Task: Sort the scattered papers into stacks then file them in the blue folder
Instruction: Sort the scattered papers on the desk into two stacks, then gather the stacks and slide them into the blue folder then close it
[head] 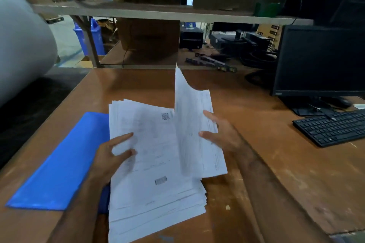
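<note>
A thick stack of white printed papers (pixel 156 189) lies fanned out in the middle of the brown table (pixel 276 163), its left edge over the blue folder (pixel 65 163), which lies flat at the left. My left hand (pixel 110 156) grips the stack's left edge, thumb on top. My right hand (pixel 223 136) holds a few sheets (pixel 193 124) lifted from the stack's right side, standing up and curling. The printing is blurred.
A black keyboard (pixel 331 127) and a dark monitor (pixel 320 59) stand at the right. A low shelf with cardboard boxes (pixel 148 33) and black equipment runs along the table's far edge. A large white roll (pixel 21 41) bulges in at the left.
</note>
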{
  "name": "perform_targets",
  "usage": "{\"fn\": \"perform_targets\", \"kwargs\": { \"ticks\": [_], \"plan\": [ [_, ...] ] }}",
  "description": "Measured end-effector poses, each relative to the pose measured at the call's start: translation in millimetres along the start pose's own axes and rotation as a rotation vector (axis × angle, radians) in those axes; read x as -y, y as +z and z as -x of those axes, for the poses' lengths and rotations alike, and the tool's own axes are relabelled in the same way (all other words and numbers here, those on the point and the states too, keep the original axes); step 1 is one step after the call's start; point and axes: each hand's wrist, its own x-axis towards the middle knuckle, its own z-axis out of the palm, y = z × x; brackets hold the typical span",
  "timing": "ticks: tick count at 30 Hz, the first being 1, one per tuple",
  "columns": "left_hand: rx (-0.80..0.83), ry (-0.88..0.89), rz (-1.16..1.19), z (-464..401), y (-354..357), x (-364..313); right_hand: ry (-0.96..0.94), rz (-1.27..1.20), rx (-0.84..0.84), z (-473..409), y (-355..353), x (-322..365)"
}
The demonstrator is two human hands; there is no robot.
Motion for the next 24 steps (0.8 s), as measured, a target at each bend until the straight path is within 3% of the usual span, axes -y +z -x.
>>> {"fn": "perform_targets", "kwargs": {
  "ticks": [4, 8, 15, 24],
  "plan": [
    [0.005, -0.017, 0.004, -3, -3, 4, -0.064, -0.009, 0.036, 5, 37, -27],
    [0.032, 0.053, -0.094, -2, -3, 3, -0.144, 0.055, 0.0, 4, 55, -24],
    [0.065, 0.039, -0.069, 2, -4, -6, -0.205, 0.126, -0.018, 3, 69, -21],
    [0.118, -0.025, 0.005, 4, -2, -13, -0.221, 0.244, 0.111, 5, 71, -12]
  ]
}}
